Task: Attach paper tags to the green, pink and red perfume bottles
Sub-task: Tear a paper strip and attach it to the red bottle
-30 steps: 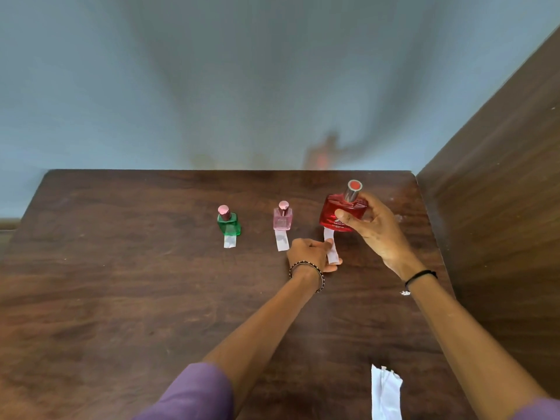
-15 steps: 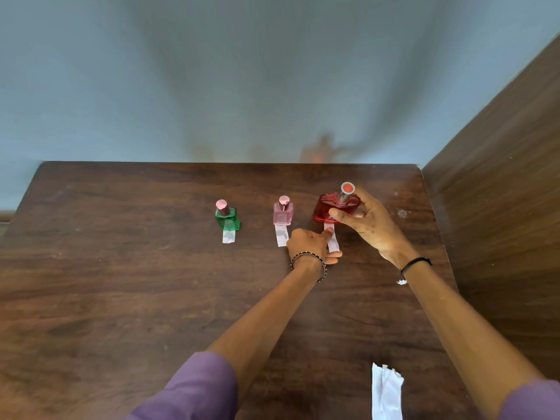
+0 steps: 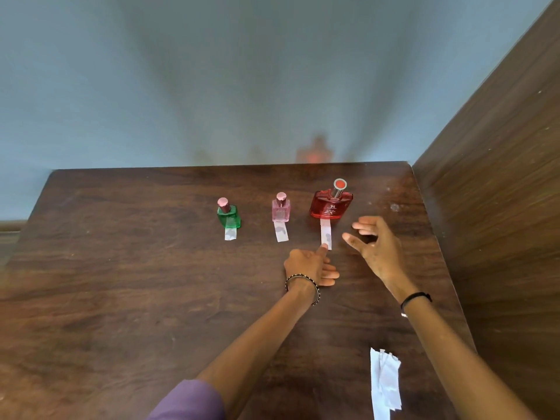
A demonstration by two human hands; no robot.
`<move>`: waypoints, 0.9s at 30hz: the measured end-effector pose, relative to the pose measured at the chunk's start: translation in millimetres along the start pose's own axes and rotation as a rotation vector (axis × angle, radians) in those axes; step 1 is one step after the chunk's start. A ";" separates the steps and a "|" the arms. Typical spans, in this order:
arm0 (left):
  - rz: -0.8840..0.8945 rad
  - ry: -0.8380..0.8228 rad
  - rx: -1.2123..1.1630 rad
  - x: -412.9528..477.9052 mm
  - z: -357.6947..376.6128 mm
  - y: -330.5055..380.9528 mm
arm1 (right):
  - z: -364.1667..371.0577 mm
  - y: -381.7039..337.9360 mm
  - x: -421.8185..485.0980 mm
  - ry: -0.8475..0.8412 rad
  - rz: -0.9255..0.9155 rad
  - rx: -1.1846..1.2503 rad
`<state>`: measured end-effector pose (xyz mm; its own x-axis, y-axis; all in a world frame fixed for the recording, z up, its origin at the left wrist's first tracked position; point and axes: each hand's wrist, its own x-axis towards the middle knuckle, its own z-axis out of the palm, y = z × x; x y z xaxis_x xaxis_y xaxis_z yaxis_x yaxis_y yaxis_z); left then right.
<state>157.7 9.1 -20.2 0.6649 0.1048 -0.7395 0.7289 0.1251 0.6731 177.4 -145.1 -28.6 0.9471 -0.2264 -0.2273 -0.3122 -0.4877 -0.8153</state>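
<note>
1. Since one second ago the red perfume bottle (image 3: 331, 204) has come down from the right hand (image 3: 375, 244), which held it tilted above the desk (image 3: 121, 268); now it stands upright on the desk and the right hand has let it go.
2. At the left of the row stands the green perfume bottle (image 3: 228, 216) with a pink cap. Its short paper tag (image 3: 231, 234) lies flat on the desk at its near side.
3. In the middle stands the pink perfume bottle (image 3: 281, 210). Its white tag (image 3: 281, 231) also reaches toward the near side.
4. The red perfume bottle is at the right end of the row, in the far right part of the desk. A longer white tag (image 3: 326, 234) comes out from under its near side.
5. The left hand (image 3: 309, 265) lies on the desk near this tag. Its forefinger is stretched out and presses the near end of the tag, and the other fingers are loosely bent and hold nothing. A beaded bracelet (image 3: 303, 287) is on its wrist.
6. The right hand hovers just right of the tag, apart from the bottle, with spread fingers and nothing in it. A black band (image 3: 416, 298) is on its wrist.
7. Some spare paper strips (image 3: 383, 380) lie at the near right edge of the desk.
8. A wooden panel (image 3: 500, 177) stands along the right side of the desk.
</note>
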 end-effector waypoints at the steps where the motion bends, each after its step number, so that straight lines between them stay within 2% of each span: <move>1: -0.007 -0.010 0.006 -4.0 -0.8 -6.1 | -1.1 5.4 -9.9 0.031 -0.001 -0.027; 6: -0.017 -0.087 0.073 -26.8 -5.6 -37.3 | -6.4 30.0 -72.6 0.058 -0.051 -0.116; 10: 0.051 -0.271 0.293 -54.2 -10.8 -61.4 | -14.1 39.4 -115.0 0.013 -0.018 -0.040; 12: 0.082 -0.367 0.399 -70.3 -14.6 -74.4 | -21.5 45.3 -138.2 0.044 -0.014 0.013; 15: 0.145 -0.405 0.504 -90.7 -17.9 -87.1 | -32.1 55.6 -172.7 0.123 -0.023 0.000; 19: 0.217 -0.412 0.594 -107.6 -18.9 -101.2 | -23.8 82.8 -219.7 0.209 -0.160 -0.250; 22: 0.248 -0.412 0.647 -113.9 -22.2 -107.9 | -4.7 104.8 -243.9 0.103 -0.266 -0.470; 27: 0.281 -0.407 0.717 -116.6 -34.1 -109.1 | -20.5 116.0 -246.9 0.098 -0.305 -0.532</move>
<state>-4.9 16.9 -7.7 0.7427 -0.3395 -0.5773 0.3647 -0.5180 0.7738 -94.1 -163.1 -56.1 0.9962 -0.0750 0.0443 -0.0469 -0.8901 -0.4533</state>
